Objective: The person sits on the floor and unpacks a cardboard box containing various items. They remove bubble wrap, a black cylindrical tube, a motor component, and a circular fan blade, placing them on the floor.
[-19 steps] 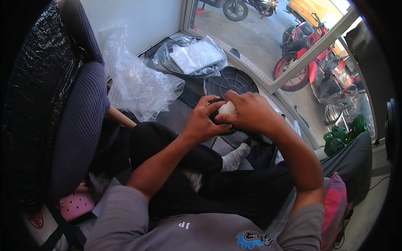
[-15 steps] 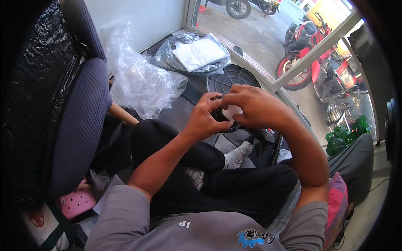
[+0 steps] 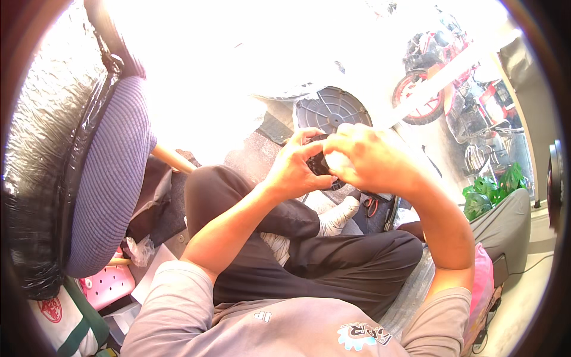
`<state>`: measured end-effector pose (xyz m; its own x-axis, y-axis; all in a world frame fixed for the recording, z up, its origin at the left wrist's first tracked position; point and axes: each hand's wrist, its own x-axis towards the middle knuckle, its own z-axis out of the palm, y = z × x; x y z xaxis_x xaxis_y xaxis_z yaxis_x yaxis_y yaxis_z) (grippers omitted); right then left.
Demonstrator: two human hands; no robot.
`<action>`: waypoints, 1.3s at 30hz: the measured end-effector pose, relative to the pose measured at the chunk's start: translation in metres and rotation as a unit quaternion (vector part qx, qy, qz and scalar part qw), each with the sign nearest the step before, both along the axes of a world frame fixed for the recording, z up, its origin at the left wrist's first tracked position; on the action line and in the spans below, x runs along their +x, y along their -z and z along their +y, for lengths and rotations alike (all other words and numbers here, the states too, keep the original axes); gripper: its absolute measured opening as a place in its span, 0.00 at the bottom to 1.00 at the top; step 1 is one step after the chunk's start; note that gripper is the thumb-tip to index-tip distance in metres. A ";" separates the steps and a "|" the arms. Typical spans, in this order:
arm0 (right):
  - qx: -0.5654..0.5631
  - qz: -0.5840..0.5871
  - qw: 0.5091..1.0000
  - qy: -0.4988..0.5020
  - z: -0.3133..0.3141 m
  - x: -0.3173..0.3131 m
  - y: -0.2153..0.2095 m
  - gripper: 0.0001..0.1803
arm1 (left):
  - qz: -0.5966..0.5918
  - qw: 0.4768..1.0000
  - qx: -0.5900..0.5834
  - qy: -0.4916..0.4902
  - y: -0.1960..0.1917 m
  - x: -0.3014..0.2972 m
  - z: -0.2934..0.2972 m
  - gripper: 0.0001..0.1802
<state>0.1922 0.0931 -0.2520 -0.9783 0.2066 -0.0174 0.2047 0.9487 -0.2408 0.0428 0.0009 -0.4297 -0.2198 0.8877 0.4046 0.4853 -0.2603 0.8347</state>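
Observation:
My left hand (image 3: 291, 169) curls its fingers and thumb around the rim of a small, round, black object (image 3: 319, 162). Its exact kind does not show. Against its right side is my right hand (image 3: 366, 156), with the fingers bent and drawn together. A soft white wad (image 3: 339, 165), like tissue or cloth, is pinched in them and nearly lost in the glare. Both hands are above my crossed legs (image 3: 262, 208), in front of a larger round black ribbed cover (image 3: 334, 113) on the floor.
A purple ribbed cushioned seat (image 3: 113, 172) with a wooden leg (image 3: 172, 158) stands at left. A pink clog (image 3: 110, 285) lies below it. Red-handled scissors (image 3: 371, 206) are near my foot. Beyond the glass is a red motorcycle (image 3: 419, 98). Green leaves (image 3: 493, 190) stand at right.
The picture has become far brighter, washing out the bubble wrap and wall at the back. My right hand has shifted slightly and covers more of the white wad. My left hand keeps its hold.

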 end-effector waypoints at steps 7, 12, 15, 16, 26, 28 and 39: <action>-0.253 0.110 0.959 0.069 0.017 0.020 -0.033 0.09 | -0.059 0.997 -0.037 0.017 -0.005 -0.004 0.000 0.40; 0.051 -0.070 0.986 0.139 -0.003 0.010 -0.003 0.33 | -0.017 1.000 -0.006 -0.003 -0.006 -0.001 -0.002 0.38; -0.038 0.002 0.999 0.007 -0.003 0.008 0.002 0.11 | -0.029 1.000 -0.011 0.000 -0.002 -0.004 -0.003 0.38; -0.108 0.036 0.992 -0.056 0.000 0.010 -0.003 0.07 | -0.038 0.999 -0.022 -0.001 -0.001 -0.006 -0.002 0.39; -0.028 -0.032 0.989 0.139 -0.002 0.018 0.005 0.35 | -0.008 1.000 -0.002 -0.006 -0.003 -0.002 0.000 0.39; -0.063 -0.004 0.993 0.102 0.002 0.012 0.014 0.27 | -0.029 1.000 -0.004 0.002 -0.002 -0.003 -0.002 0.38; -0.158 -0.002 0.949 0.273 0.049 0.081 -0.067 0.24 | -0.061 0.998 -0.031 0.005 0.010 -0.018 0.008 0.37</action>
<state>0.2732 0.1416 -0.1854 -0.7271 0.6659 -0.1669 0.6463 0.5821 -0.4934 0.0246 0.0089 -0.4401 -0.2547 0.9129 0.3189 0.3768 -0.2100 0.9022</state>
